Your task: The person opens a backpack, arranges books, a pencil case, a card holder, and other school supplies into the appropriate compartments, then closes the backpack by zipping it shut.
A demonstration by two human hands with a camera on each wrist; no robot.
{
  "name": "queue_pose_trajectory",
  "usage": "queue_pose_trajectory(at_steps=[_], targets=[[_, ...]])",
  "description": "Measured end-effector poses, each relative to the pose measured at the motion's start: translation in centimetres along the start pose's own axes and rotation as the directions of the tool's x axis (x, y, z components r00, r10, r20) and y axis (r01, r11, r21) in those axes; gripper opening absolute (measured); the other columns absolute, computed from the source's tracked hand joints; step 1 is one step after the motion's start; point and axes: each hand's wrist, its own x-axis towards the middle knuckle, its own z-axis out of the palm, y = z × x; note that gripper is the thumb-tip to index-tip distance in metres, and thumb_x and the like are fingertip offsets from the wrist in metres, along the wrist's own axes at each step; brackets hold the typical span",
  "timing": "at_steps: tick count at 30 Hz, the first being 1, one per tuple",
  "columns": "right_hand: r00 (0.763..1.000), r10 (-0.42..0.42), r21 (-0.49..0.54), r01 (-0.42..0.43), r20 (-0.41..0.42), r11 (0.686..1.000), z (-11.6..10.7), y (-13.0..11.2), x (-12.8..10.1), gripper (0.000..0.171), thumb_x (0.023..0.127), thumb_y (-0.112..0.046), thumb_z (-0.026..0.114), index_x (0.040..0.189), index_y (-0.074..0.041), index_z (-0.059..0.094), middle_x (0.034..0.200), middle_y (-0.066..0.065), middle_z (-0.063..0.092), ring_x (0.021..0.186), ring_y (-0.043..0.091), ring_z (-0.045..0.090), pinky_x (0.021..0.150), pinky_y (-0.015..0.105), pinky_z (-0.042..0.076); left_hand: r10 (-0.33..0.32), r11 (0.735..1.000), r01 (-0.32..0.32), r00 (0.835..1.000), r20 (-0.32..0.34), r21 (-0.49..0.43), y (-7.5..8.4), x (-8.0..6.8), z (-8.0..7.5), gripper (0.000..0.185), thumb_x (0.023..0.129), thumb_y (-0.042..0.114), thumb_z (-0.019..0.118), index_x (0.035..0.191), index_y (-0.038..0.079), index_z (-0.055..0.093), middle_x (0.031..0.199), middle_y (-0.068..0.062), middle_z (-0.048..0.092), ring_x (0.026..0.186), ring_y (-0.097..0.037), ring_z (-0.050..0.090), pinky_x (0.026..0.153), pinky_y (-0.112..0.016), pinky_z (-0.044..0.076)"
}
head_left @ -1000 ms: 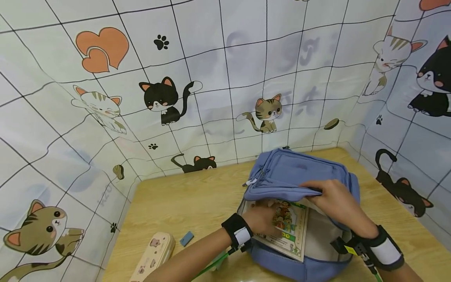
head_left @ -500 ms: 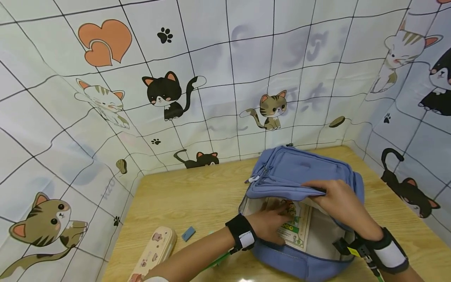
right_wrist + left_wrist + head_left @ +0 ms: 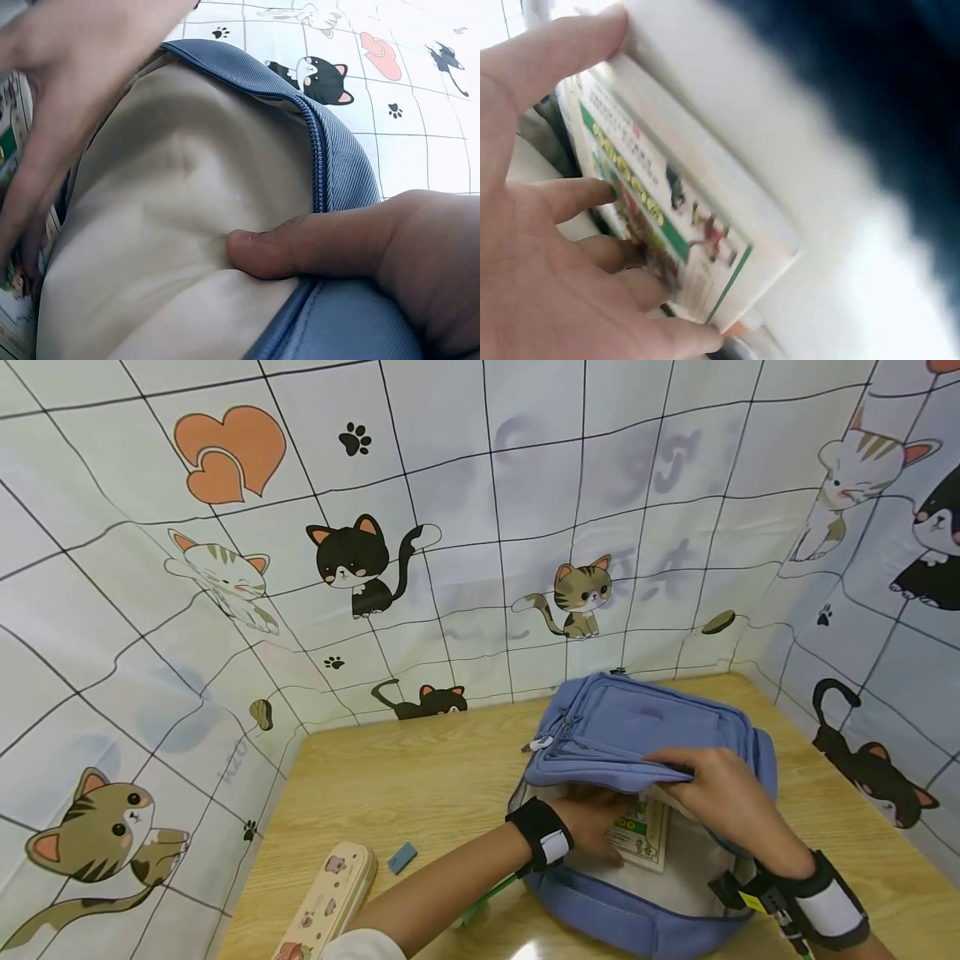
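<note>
A green-banded illustrated book [image 3: 647, 839] lies inside the open, pale-lined blue backpack [image 3: 637, 718].

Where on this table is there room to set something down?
The widest bare patch of table lies between the backpack, backdrop, pencil case and blue block; a narrower strip lies right of the backpack. Its opening is crowded: left hand on the book, right hand gripping the flap.
</note>
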Motion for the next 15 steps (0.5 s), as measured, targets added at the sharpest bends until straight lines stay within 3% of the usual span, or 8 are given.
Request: queue_pose_trajectory(at_steps=[3, 5, 11, 15], targets=[[1.000, -0.007, -0.002, 0.007, -0.012, 1.000, 0.2, 0.0, -0.1, 0.029, 0.077, -0.013, 0.077, 0.105, -0.020, 0.074, 0.100, 0.002, 0.074, 0.081, 0.013, 0.068, 0.064, 0.024, 0.049, -0.011, 0.999, 0.012, 0.999, -0.034, 0.034, 0.0, 0.7, -0.3, 0.094, 0.084, 0.050, 0.065, 0.153, 0.030, 0.004, 0.159, 0.014, 0.013, 0.145, -0.003, 0.015, 0.113, -0.016, 0.024], [1.000, -0.011, 0.004, 0.011, -0.015, 1.000, 0.3, 0.0, -0.1, 0.029, 0.077, -0.013, 0.077, 0.105, -0.020, 0.074, 0.099, 0.002, 0.074, 0.073, 0.008, 0.065, 0.061, 0.022, 0.046, -0.004, 0.998, 0.007, 0.998, -0.064, 0.056, 0.1, 1.0, -0.5, 0.088, 0.087, 0.045, 0.065, 0.153, 0.030, 0.008, 0.157, 0.014, 0.018, 0.143, -0.001, 0.021, 0.112, -0.014, 0.025], [1.000, -0.002, 0.029, 0.002, -0.001, 1.000, 0.4, -0.1, -0.4, 0.029, 0.077, -0.011, 0.076, 0.105, -0.019, 0.073, 0.095, 0.004, 0.074, 0.046, -0.003, 0.037, 0.050, 0.019, 0.032, 0.013, 0.998, -0.004, 0.991, -0.136, 0.060, 0.0, 1.7, -0.9, 0.074, 0.090, 0.031, 0.064, 0.151, 0.026, 0.021, 0.151, 0.011, 0.031, 0.134, 0.000, 0.035, 0.105, -0.012, 0.031], [1.000, 0.008, 0.021, -0.008, 0.000, 1.000, 0.4, -0.4, -0.5, 0.029, 0.077, -0.012, 0.077, 0.105, -0.020, 0.074, 0.096, 0.003, 0.074, 0.052, -0.004, 0.044, 0.052, 0.019, 0.035, 0.007, 1.000, -0.005, 0.989, -0.147, 0.014, -0.2, 2.0, -1.1, 0.068, 0.092, 0.027, 0.063, 0.149, 0.023, 0.027, 0.150, 0.007, 0.036, 0.133, -0.004, 0.040, 0.103, -0.013, 0.034]])
